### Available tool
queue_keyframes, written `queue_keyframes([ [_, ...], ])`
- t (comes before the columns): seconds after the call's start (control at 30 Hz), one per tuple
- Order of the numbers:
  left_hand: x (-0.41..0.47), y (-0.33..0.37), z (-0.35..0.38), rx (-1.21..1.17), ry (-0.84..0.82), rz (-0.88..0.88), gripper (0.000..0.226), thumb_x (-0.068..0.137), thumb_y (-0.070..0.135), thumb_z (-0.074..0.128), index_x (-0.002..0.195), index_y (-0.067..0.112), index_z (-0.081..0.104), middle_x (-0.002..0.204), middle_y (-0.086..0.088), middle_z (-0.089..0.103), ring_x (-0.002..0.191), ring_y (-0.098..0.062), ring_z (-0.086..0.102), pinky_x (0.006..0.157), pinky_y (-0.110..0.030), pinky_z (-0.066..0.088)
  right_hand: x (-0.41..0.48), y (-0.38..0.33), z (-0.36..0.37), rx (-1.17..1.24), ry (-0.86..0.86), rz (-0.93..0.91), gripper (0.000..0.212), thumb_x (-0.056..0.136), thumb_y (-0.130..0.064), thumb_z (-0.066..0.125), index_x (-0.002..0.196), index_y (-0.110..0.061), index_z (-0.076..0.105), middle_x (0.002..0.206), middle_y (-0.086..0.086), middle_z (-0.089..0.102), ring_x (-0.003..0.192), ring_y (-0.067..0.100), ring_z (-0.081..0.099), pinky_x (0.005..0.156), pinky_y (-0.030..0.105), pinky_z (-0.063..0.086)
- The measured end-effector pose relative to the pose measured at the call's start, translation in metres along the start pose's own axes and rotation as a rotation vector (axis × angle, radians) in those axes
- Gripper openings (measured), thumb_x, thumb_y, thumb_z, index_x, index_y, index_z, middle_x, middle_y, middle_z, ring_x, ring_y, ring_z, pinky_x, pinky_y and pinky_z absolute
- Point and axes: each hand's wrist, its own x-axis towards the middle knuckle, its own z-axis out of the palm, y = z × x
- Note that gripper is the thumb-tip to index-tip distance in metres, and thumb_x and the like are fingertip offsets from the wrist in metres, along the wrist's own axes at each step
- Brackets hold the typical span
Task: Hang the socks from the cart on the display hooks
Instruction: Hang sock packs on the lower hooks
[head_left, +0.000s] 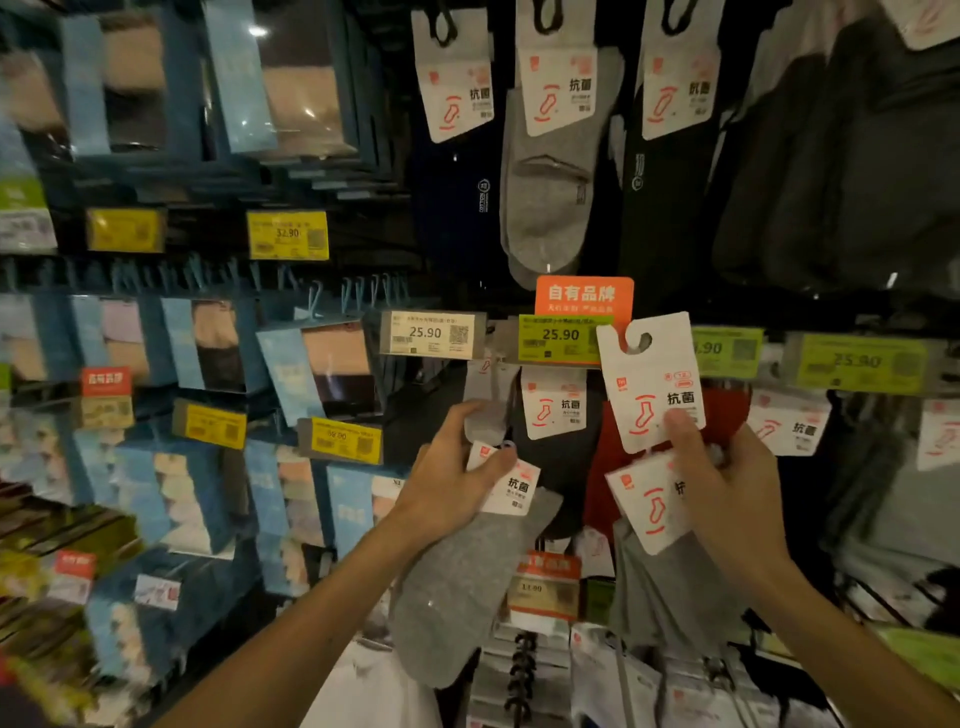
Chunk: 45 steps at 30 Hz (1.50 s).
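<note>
The left hand (452, 467) holds a grey sock pair with a white cardboard header (457, 587). The thumb lies on the front of the header near its top, the other fingers are curled behind it, and the sock hangs down below the palm. Whether the header already sits on a hook, I cannot tell.

The right hand (727, 493) grips two more packs together. The upper white card with a round hook cut-out (649, 374) stands tilted above the fingers, and the thumb presses on its lower right corner. Its cut-out is just beside the green price label marked 25.90 (563, 338), on the right of it. The second white card (647, 501) lies lower, against the palm, and dark grey socks (670, 587) hang from it.

Between the two hands a black sock pack (553, 410) hangs on the display. Above the label there is an orange sign (584, 296), and higher a light grey hanging sock (550, 197). On the left, blue boxes (291, 364) fill the shelves
</note>
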Motion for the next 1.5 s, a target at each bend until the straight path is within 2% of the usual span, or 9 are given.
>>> queue_keyframes([
  [0.23, 0.012, 0.022, -0.013, -0.043, -0.137, 0.121, 0.056, 0.093, 0.029, 0.068, 0.14, 0.041, 0.039, 0.103, 0.004, 0.076, 0.088, -0.008, 0.074, 0.081, -0.041, 0.061, -0.009, -0.008, 0.01, -0.073, 0.07, 0.01, 0.013, 0.096, -0.036, 0.057, 0.089, -0.025, 0.059, 0.08, -0.004, 0.069, 0.062, 0.002, 0.067, 0.06, 0.027, 0.052],
  [0.33, 0.017, 0.039, -0.005, -0.059, -0.172, 0.217, 0.046, 0.095, 0.031, 0.066, 0.133, 0.046, 0.044, 0.106, 0.011, 0.074, 0.091, -0.003, 0.072, 0.08, -0.039, 0.062, -0.012, -0.01, 0.011, -0.078, 0.1, 0.019, 0.015, 0.096, -0.034, 0.057, 0.09, -0.021, 0.059, 0.081, 0.001, 0.069, 0.06, 0.004, 0.066, 0.055, 0.021, 0.052],
  [0.47, 0.016, 0.043, 0.001, -0.071, -0.098, 0.32, 0.039, 0.097, 0.034, 0.063, 0.129, 0.046, 0.045, 0.099, 0.013, 0.074, 0.088, 0.0, 0.071, 0.079, -0.035, 0.061, -0.014, -0.017, 0.004, -0.07, 0.127, 0.017, 0.014, 0.097, -0.03, 0.057, 0.093, -0.017, 0.061, 0.073, -0.008, 0.071, 0.062, 0.003, 0.069, 0.05, 0.015, 0.052],
  [0.63, 0.021, 0.051, 0.002, -0.192, -0.017, 0.379, 0.042, 0.097, 0.025, 0.064, 0.135, 0.031, 0.047, 0.098, 0.018, 0.073, 0.09, 0.0, 0.071, 0.073, -0.018, 0.058, -0.014, -0.025, -0.003, -0.064, 0.153, 0.016, 0.019, 0.095, -0.036, 0.057, 0.096, -0.017, 0.063, 0.081, -0.006, 0.076, 0.068, 0.015, 0.073, 0.056, 0.026, 0.058],
  [0.8, 0.023, 0.055, 0.005, -0.155, 0.043, 0.456, 0.042, 0.097, 0.027, 0.064, 0.125, 0.05, 0.043, 0.094, 0.016, 0.073, 0.087, 0.0, 0.071, 0.072, -0.025, 0.06, -0.016, -0.03, -0.006, -0.044, 0.164, 0.014, 0.016, 0.095, -0.034, 0.058, 0.096, -0.018, 0.062, 0.083, -0.01, 0.076, 0.069, 0.014, 0.073, 0.058, 0.027, 0.059],
  [1.0, 0.028, 0.064, 0.01, -0.099, 0.12, 0.486, 0.045, 0.099, 0.028, 0.06, 0.122, 0.058, 0.036, 0.085, 0.018, 0.07, 0.08, 0.003, 0.069, 0.069, -0.026, 0.06, -0.017, -0.034, -0.008, 0.02, 0.15, 0.036, 0.011, 0.095, -0.029, 0.059, 0.099, -0.021, 0.063, 0.084, -0.013, 0.076, 0.071, 0.011, 0.074, 0.053, 0.018, 0.056],
  [1.17, 0.033, 0.061, 0.021, -0.036, 0.256, 0.471, 0.037, 0.1, 0.033, 0.055, 0.122, 0.057, 0.036, 0.08, 0.009, 0.07, 0.076, -0.001, 0.069, 0.067, -0.038, 0.061, -0.018, -0.035, -0.011, 0.046, 0.149, 0.049, 0.011, 0.096, -0.027, 0.058, 0.099, -0.017, 0.063, 0.08, -0.01, 0.076, 0.067, 0.011, 0.073, 0.051, 0.018, 0.055],
  [1.37, 0.036, 0.06, 0.032, -0.001, 0.213, 0.444, 0.047, 0.1, 0.028, 0.056, 0.129, 0.05, 0.026, 0.081, 0.006, 0.071, 0.073, -0.002, 0.069, 0.062, -0.026, 0.06, -0.017, -0.034, -0.014, 0.034, 0.136, 0.042, 0.015, 0.095, -0.029, 0.058, 0.1, -0.015, 0.062, 0.081, -0.01, 0.076, 0.067, 0.011, 0.073, 0.051, 0.017, 0.054],
  [1.5, 0.04, 0.057, 0.036, 0.063, 0.259, 0.439, 0.052, 0.1, 0.026, 0.057, 0.13, 0.05, 0.022, 0.09, -0.001, 0.073, 0.079, -0.01, 0.071, 0.065, -0.032, 0.06, -0.019, -0.032, -0.017, 0.011, 0.123, 0.022, 0.017, 0.095, -0.03, 0.058, 0.098, -0.014, 0.062, 0.081, -0.007, 0.076, 0.068, 0.012, 0.073, 0.054, 0.02, 0.056],
])
